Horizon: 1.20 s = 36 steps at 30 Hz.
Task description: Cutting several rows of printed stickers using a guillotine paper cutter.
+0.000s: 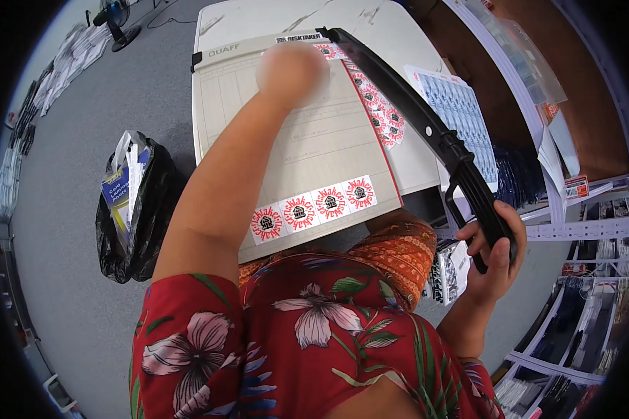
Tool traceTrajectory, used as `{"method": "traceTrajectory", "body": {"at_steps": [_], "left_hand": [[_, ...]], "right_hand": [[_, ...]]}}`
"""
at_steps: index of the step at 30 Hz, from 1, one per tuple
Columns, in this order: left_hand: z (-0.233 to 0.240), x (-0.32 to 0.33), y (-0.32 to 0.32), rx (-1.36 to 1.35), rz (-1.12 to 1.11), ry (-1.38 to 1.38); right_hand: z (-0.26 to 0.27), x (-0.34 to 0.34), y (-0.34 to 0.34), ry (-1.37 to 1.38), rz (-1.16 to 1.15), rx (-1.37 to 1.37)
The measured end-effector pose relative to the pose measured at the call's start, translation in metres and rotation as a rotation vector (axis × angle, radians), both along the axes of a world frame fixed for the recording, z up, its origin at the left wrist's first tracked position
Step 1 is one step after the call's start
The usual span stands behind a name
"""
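Note:
A Quaff guillotine paper cutter [314, 157] lies on the white table. My right hand [495, 249] is closed around the black handle [477, 199] of its raised cutting arm [398, 89]. At the cutter's far end, my left hand [293, 73] rests over a strip of printed stickers [327, 51]; the hand is blurred and its fingers cannot be made out. A second strip of red-and-black stickers [314, 209] lies along the near edge of the cutter bed. Loose cut stickers [385, 118] are heaped beneath the arm, past the red-edged side.
Right of the cutting arm lies a blue-printed sheet [451, 105] on the white marble-patterned table [262, 18]. A black plastic bag [131, 220] with packaging stands on the floor at left. Shelving with a perforated metal beam [582, 231] runs along the right. A fan [116, 26] stands far left.

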<state>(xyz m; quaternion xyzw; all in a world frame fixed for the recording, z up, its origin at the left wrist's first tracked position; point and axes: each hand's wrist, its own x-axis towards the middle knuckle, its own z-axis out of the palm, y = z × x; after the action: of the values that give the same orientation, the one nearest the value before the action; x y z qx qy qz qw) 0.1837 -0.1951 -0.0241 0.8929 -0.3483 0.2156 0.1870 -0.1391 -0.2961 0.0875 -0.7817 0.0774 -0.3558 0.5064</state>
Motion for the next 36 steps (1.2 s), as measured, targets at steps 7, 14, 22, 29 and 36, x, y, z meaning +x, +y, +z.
{"method": "traceTrajectory", "body": {"at_steps": [7,14,22,29,36], "left_hand": [[0.003,-0.003,0.002,0.016,0.022,-0.014],[-0.002,0.0,0.0,0.022,0.027,-0.025],[0.0,0.001,0.001,0.055,0.013,-0.011],[-0.001,0.0,0.001,0.053,0.015,-0.028],[-0.001,0.001,0.001,0.053,0.02,-0.045]], "right_hand": [[-0.003,0.002,0.003,-0.012,-0.02,-0.003],[-0.01,0.0,0.005,-0.015,-0.037,-0.003],[-0.014,-0.002,0.006,-0.007,-0.044,0.007],[-0.016,-0.003,0.006,-0.014,-0.037,0.02],[-0.02,-0.004,0.006,-0.02,-0.03,-0.002]]}}
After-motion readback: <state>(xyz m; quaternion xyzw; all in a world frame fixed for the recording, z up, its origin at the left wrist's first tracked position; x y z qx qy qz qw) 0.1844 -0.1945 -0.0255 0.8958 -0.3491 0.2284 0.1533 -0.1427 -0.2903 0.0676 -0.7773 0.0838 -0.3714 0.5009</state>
